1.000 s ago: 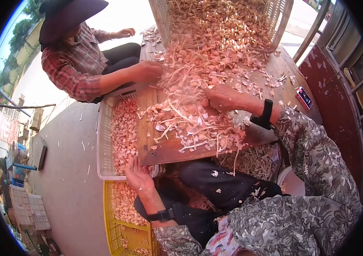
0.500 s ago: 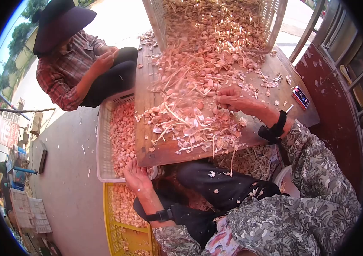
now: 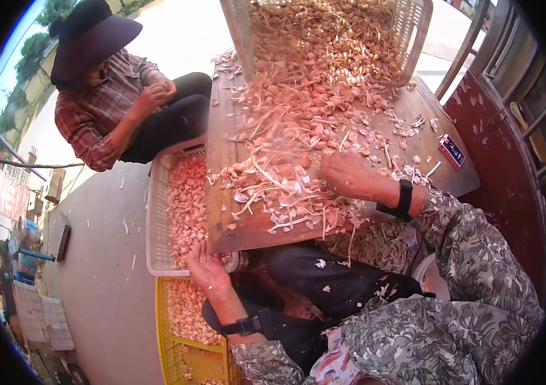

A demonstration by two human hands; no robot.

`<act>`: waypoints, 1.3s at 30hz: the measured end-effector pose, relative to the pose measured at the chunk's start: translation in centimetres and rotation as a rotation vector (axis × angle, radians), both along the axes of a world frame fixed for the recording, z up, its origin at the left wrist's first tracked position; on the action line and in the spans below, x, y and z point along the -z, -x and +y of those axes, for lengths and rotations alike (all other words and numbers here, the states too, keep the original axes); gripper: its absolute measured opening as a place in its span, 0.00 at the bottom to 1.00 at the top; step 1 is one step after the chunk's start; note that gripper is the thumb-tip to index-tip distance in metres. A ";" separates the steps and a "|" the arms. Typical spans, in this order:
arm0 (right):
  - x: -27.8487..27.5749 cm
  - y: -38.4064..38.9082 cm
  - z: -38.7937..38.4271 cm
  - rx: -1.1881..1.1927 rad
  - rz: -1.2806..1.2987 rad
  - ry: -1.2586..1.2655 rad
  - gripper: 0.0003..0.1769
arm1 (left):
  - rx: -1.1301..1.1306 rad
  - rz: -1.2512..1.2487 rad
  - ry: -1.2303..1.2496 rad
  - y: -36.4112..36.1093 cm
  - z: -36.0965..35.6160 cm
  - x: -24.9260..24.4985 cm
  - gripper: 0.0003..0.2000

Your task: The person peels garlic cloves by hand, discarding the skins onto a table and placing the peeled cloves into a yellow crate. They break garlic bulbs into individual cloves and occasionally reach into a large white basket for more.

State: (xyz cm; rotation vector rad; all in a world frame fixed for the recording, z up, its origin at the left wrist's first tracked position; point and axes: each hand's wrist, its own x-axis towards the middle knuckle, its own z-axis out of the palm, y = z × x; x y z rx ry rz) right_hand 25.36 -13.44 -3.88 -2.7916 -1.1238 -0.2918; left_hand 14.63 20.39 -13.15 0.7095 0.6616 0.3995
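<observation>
My left hand (image 3: 209, 268) lies palm up at the front edge of a white crate (image 3: 151, 256), fingers stretched out and nothing visible in it. The crate holds many garlic cloves (image 3: 186, 205). On the wooden table (image 3: 241, 239), my right hand (image 3: 348, 176) is curled, back of the hand up, at the near right side of a heap of garlic cloves, dry stalks and skins (image 3: 279, 154). Its fingertips are hidden, so what they grip cannot be made out. A black band sits on each wrist.
A tipped white basket (image 3: 245, 38) spills garlic onto the table's far side. A yellow crate (image 3: 162, 327) with cloves stands below the white one. A small red and dark box (image 3: 452, 151) lies at the table's right. Across from me, a person in a plaid shirt (image 3: 87, 119) sits, hands together.
My right hand has turned its back upward and moved slightly down and left on the heap. My left hand stays at the crate. The view has shifted a little.
</observation>
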 end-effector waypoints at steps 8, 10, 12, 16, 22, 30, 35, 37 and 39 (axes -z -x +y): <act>2.1 -0.5 -1.0 0.305 0.049 -0.111 0.09 | 0.009 -0.007 -0.006 0.3 0.1 -0.5 0.28; 2.0 -1.5 -1.7 0.248 0.204 -0.399 0.10 | 0.014 -0.021 -0.004 0.3 0.1 -0.4 0.29; 0.7 -1.9 -2.8 0.401 0.656 -0.807 0.10 | 0.010 -0.016 -0.011 0.4 0.0 -0.6 0.29; -0.1 -3.4 -5.2 0.305 1.548 -1.757 0.12 | 0.018 -0.007 -0.012 0.3 0.1 -0.4 0.30; -1.2 -6.0 -5.9 0.445 1.114 -1.254 0.08 | 0.007 0.034 -0.046 0.0 -0.1 0.1 0.29; -0.3 -10.0 -3.0 0.177 0.282 -0.255 0.10 | 0.017 0.033 -0.039 -0.1 -0.2 -0.4 0.28; -2.4 -10.1 -1.1 0.280 0.277 0.124 0.10 | 0.027 0.008 -0.041 0.1 0.1 0.0 0.28; -2.2 -10.3 -1.1 0.274 0.292 0.185 0.10 | 0.007 0.009 -0.027 0.0 0.0 -0.2 0.27; -1.1 -10.3 -2.1 0.071 0.115 -0.021 0.12 | 0.000 0.011 -0.024 0.1 0.0 -0.3 0.27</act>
